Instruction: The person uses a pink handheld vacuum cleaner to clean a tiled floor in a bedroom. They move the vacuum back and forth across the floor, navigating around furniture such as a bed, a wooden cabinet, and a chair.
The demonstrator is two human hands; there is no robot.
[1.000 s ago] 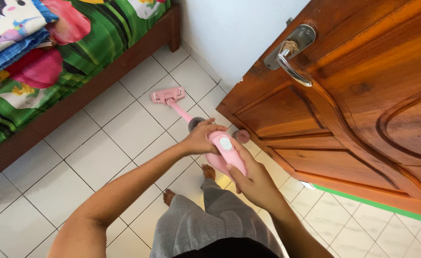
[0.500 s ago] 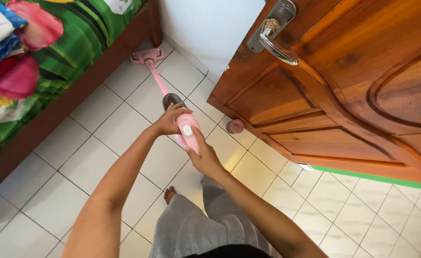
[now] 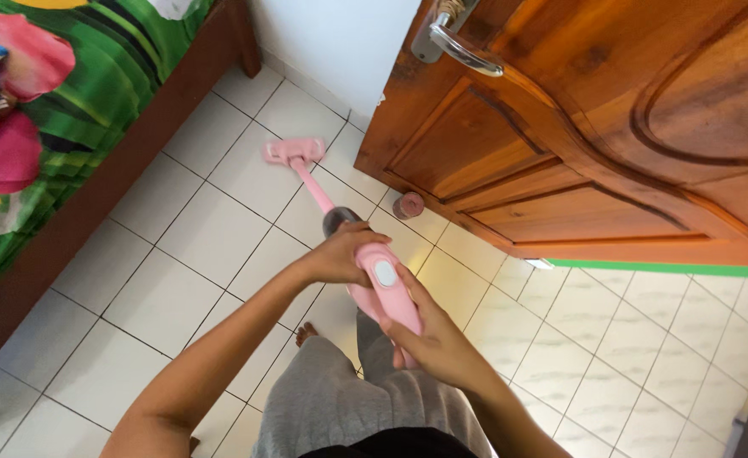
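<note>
Two hands hold a slim pink plastic stick vacuum cleaner [image 3: 365, 254] over a floor of white square tiles [image 3: 196, 229]. The right hand [image 3: 433, 335] is closed around the rear of the pink handle, thumb lying along its top just behind an oval white button [image 3: 385, 273]. The left hand [image 3: 340, 253] is wrapped around the body farther forward, just behind a dark grey cylindrical section [image 3: 337, 219] of the machine. From there a thin pink tube [image 3: 313, 188] slants down and away to a flat pink floor nozzle [image 3: 294, 151], which rests on the tiles near the foot of a white wall [image 3: 340, 42].

On the left stands a bed with a dark brown wooden frame [image 3: 94, 203], covered by a green sheet printed with large pink flowers [image 3: 60, 76]; the nozzle lies between the bed frame and the door, apart from both. On the right a varnished reddish-brown wooden door with carved panels [image 3: 577, 127] stands open, with a curved silver metal lever handle [image 3: 450, 38] near the upper edge of the view. A small round maroon object [image 3: 408, 204] sits on the floor just beside the lower corner of the door. A green strip [image 3: 671, 268] runs along the floor under the door's bottom edge.

Below the hands, the person's grey trousers [image 3: 348, 399] and a bare foot [image 3: 306, 332] on the tiles are visible.
</note>
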